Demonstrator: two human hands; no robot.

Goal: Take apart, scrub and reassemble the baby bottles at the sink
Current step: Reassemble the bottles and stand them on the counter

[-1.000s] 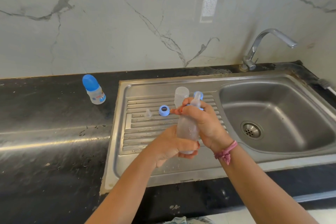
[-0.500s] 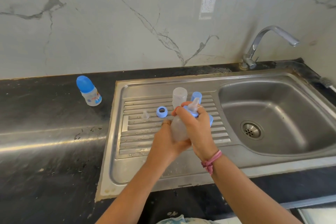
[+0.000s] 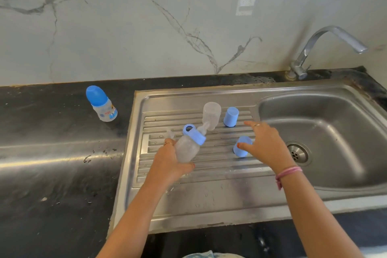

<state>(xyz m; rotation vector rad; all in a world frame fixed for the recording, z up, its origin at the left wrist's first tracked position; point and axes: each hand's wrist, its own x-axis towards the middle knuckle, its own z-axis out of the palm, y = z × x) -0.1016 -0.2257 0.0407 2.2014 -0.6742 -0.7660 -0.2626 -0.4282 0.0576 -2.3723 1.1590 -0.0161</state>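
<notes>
At the upper left of the frame, a capped baby bottle (image 3: pixel 102 103) stands upright on the dark counter (image 3: pixel 52 153). Toward the centre, the left hand (image 3: pixel 169 162) has its fingers curled round a frosted bottle (image 3: pixel 187 148), tilted over the ribbed drainboard (image 3: pixel 188 195), its blue collar (image 3: pixel 194 135) and teat (image 3: pixel 204 128) pointing up and right. Behind it stand an upturned clear bottle body (image 3: pixel 212 114) and a blue cap (image 3: pixel 230 117). Right of centre, the right hand (image 3: pixel 266 144) reaches down with fingers spread, its thumb touching another blue cap (image 3: pixel 242 148). The sink basin (image 3: pixel 335 132) and tap (image 3: pixel 326 48) fill the right.
</notes>
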